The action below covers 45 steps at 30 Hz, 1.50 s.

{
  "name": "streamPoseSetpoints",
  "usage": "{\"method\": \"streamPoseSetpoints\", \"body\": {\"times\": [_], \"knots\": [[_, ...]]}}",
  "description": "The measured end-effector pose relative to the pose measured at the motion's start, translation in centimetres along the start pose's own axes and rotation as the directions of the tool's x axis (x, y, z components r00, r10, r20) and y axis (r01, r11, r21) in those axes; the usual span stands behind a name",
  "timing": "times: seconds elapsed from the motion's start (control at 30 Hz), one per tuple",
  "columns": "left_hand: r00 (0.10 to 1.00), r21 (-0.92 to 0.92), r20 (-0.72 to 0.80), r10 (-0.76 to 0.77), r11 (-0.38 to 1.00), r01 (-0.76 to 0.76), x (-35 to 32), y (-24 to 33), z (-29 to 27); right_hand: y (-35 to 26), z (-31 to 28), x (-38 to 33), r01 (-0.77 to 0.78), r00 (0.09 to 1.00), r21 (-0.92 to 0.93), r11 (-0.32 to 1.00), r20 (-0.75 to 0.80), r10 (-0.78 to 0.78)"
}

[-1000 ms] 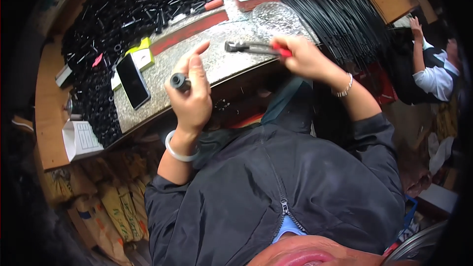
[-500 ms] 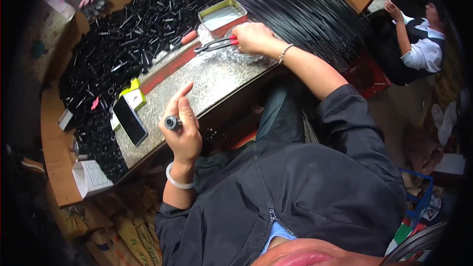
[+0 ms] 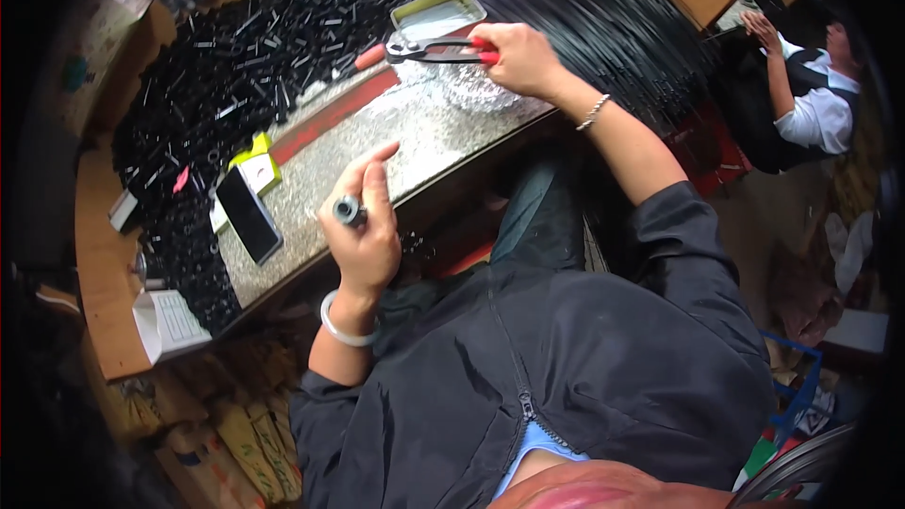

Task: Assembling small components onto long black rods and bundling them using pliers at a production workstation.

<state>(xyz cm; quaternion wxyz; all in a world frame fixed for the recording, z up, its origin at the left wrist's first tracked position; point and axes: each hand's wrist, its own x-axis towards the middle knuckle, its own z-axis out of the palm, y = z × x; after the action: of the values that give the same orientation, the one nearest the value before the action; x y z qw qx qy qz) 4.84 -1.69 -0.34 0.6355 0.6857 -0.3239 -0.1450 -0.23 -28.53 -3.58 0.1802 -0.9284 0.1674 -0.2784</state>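
On the speckled grey worktop (image 3: 415, 137), seen from the head camera, the left hand (image 3: 363, 231) is closed around a small dark cylindrical part (image 3: 348, 210), thumb and curled fingers pinching it just above the table's near edge while the index finger sticks up straight; only the round end of the part shows, the rest is buried in the grip. Farther back, the right hand (image 3: 518, 57) is wrapped shut on the red handles of a pair of pliers (image 3: 429, 49), whose metal head points left and lies just in front of a shallow metal tray (image 3: 438, 14); whether the plier tips hold anything cannot be made out. Under that hand sits a crumpled clear plastic bag (image 3: 471, 90), its contents unreadable. A black phone (image 3: 250, 215) lies flat on the worktop beside a yellow block (image 3: 253, 149). Behind everything spreads a heap of black tube pieces (image 3: 245, 47), too tangled to tell apart, and long black rods (image 3: 584, 0) fan away to the right. Another person (image 3: 801, 85) sits at the far right, partly lost in the dark rim
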Motion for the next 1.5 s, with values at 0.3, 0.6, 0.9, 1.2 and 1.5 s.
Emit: {"method": "streamPoseSetpoints", "body": {"times": [0.3, 0.6, 0.9, 1.2, 1.5], "knots": [[0.993, -0.036, 0.079, 0.086, 0.996, -0.084, 0.0, 0.9, 1.0, -8.4, -2.3, -4.7, 0.599, 0.79, 0.356, 0.717, -0.412, -0.455], [0.997, -0.156, 0.074, 0.032, 0.988, -0.02, -0.6, 1.4, 0.4, -10.0, -1.6, -5.2, 0.757, 0.641, 0.242, 0.607, -0.459, -0.615], [0.992, -0.082, 0.002, 0.123, 0.989, -0.123, -0.3, 1.1, 0.7, -13.1, -1.5, -5.8, 0.708, 0.684, 0.247, 0.662, -0.471, -0.557], [0.979, -0.156, 0.003, 0.202, 0.967, -0.199, -0.4, 0.4, 0.7, -14.5, -0.6, -5.8, 0.693, 0.7, 0.302, 0.655, -0.497, -0.512], [0.985, -0.209, -0.021, 0.174, 0.962, -0.174, -0.4, 0.0, 0.5, -14.8, 0.1, -5.7, 0.696, 0.7, 0.33, 0.638, -0.51, -0.5]]}}
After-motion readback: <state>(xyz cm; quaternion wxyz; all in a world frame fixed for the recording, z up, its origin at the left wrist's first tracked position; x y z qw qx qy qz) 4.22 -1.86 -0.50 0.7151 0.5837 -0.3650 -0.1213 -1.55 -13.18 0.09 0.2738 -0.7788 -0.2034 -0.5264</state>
